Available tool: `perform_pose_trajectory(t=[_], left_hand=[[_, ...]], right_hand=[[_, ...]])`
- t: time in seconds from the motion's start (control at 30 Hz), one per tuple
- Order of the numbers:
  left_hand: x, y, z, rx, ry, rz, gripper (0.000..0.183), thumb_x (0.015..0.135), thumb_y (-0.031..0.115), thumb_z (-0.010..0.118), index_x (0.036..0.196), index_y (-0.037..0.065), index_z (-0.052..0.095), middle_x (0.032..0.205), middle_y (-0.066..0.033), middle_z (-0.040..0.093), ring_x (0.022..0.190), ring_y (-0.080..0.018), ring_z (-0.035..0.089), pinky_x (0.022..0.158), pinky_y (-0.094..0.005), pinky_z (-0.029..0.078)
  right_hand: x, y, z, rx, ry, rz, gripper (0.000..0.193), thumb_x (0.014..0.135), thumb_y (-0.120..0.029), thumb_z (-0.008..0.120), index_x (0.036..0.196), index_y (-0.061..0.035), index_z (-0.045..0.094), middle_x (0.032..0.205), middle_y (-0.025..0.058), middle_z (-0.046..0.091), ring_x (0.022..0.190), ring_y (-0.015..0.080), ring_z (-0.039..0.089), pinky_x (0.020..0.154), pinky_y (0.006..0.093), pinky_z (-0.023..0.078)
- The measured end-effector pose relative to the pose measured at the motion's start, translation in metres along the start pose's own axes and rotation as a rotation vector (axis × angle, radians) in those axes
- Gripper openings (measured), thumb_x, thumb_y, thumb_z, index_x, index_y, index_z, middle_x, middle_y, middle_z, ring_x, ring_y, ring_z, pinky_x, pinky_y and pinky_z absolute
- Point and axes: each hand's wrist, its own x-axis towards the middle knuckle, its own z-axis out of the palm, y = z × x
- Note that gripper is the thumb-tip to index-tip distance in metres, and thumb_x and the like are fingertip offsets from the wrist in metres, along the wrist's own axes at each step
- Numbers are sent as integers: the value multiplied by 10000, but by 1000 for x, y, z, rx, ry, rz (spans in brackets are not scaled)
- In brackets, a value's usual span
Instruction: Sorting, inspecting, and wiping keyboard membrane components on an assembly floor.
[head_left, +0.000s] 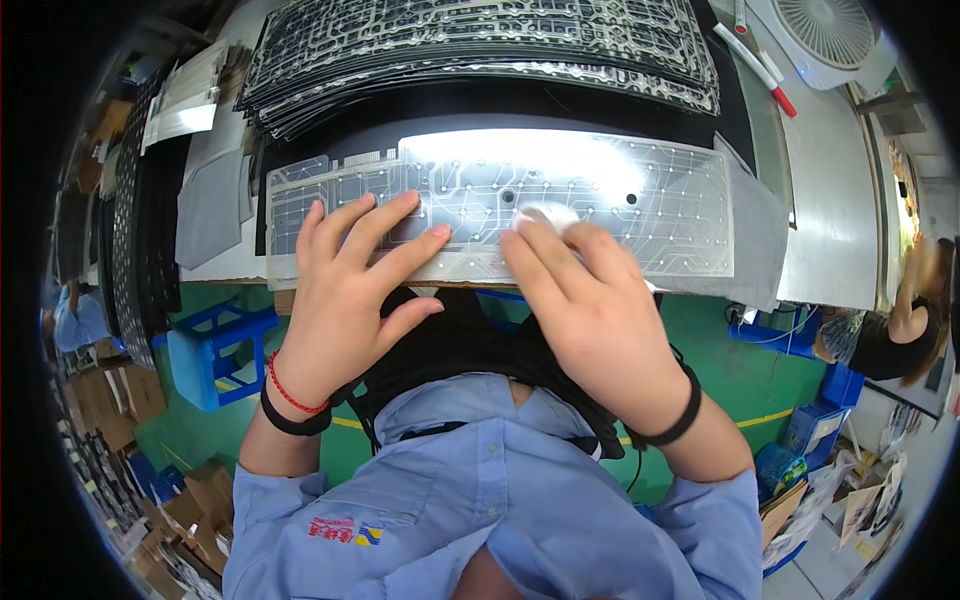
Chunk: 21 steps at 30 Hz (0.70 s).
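A clear plastic keyboard membrane sheet (680, 215) with fine printed traces and dots lies flat before me, on a dark mat at the table's front edge. Spread over its left part, the fingers of my left hand (350, 265) press down on the sheet. My right hand (590, 300) bears on the middle of it, fingers bent over a small white wad (550, 213) that looks like cloth or tissue. Part of the wad is hidden under those fingers. Light glares off the sheet's upper right, and two black round spots show on it.
A thick stack of black-and-clear patterned membrane sheets (480, 50) stands at the back. Grey cloths (212, 212) lie at both sides. A red-capped marker (757, 72) and a white fan (825, 35) are at the back right. A blue stool (215, 350) stands on the floor at left.
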Motion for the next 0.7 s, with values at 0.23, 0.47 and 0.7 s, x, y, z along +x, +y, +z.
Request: perform_pose_trajectory(t=[0.23, 0.47, 0.7], left_hand=[[1, -1, -2, -14, 3, 7, 620, 756, 313, 808, 1349, 239, 643, 1486, -67, 494, 1358, -352, 413, 1173, -592, 236], [0, -1, -2, -18, 1, 10, 620, 750, 240, 812, 1347, 240, 644, 1483, -61, 499, 1352, -346, 420, 1167, -587, 251], [1, -3, 3, -18, 21, 21, 577, 780, 180, 786, 1339, 231, 654, 1472, -63, 510, 1340, -345, 435, 1163, -581, 261]], right_hand=[[21, -4, 11, 26, 16, -23, 480, 766, -76, 632, 1240, 1, 625, 1255, 140, 642, 984, 293, 595, 856, 404, 517], [4, -7, -5, 50, -35, -15, 468, 761, -84, 634, 1220, 9, 628, 1233, 102, 650, 966, 276, 600, 837, 365, 518], [-17, 3, -28, 159, -74, -40, 451, 742, 12, 632, 1190, -22, 664, 1110, 118, 688, 962, 288, 622, 837, 381, 518]])
